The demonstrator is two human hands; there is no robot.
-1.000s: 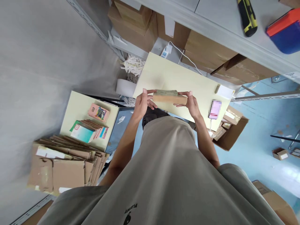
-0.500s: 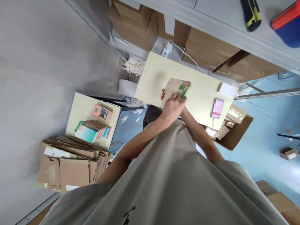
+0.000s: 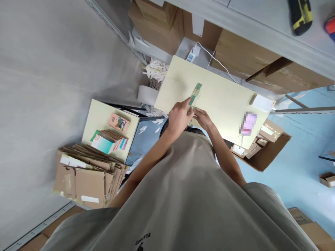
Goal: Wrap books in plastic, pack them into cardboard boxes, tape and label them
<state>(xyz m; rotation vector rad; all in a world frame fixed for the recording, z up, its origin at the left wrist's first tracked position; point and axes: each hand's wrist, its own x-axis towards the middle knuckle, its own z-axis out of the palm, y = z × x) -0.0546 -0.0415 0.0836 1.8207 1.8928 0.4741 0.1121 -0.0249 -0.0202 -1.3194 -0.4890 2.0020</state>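
Note:
My left hand and my right hand meet over the near edge of a pale yellow table. Both are closed on a thin flat packet with green print, held edge-on so it stands up from the fingers. The left hand grips its lower end from the left, and the right hand pinches it from the right. My grey shirt hides what lies below the wrists.
A blurred pink item with a white cable lies on the table's right. A low side table holds colourful booklets. Flattened cardboard is stacked at left. Brown boxes fill the shelf; an open carton stands at right.
The packet was held flat and level between both hands, then lay broadside under my left hand. Now it is turned edge-on and both hands have drawn close together at its lower end.

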